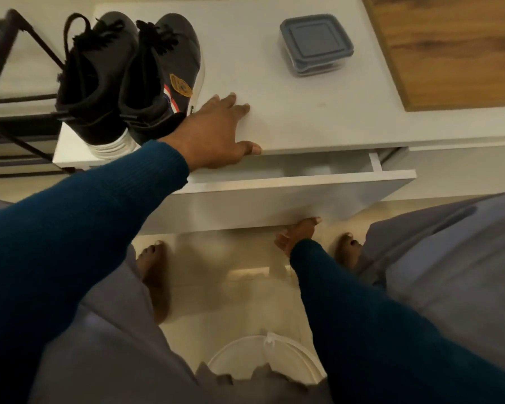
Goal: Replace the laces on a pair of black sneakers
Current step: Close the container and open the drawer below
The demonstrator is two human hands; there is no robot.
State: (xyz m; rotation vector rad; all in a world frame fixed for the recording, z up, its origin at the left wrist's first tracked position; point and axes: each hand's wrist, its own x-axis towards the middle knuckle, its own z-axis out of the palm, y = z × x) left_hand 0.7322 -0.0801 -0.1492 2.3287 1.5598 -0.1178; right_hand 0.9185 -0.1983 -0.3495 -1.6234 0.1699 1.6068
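Observation:
Two black sneakers [123,80] with white soles and black laces stand side by side on the left of a white cabinet top [303,112], toes pointing away from me. My left hand [216,132] rests flat on the cabinet top just right of the sneakers, its thumb at the front edge. Below it a white drawer [274,196] is pulled partly out. My right hand [298,233] grips the bottom edge of the drawer front, fingers curled under it.
A grey lidded plastic container [317,43] sits at the back right of the cabinet top. A black metal rack [9,83] stands to the left. My bare feet [155,275] are on the pale floor, and a white round object [260,357] lies near me.

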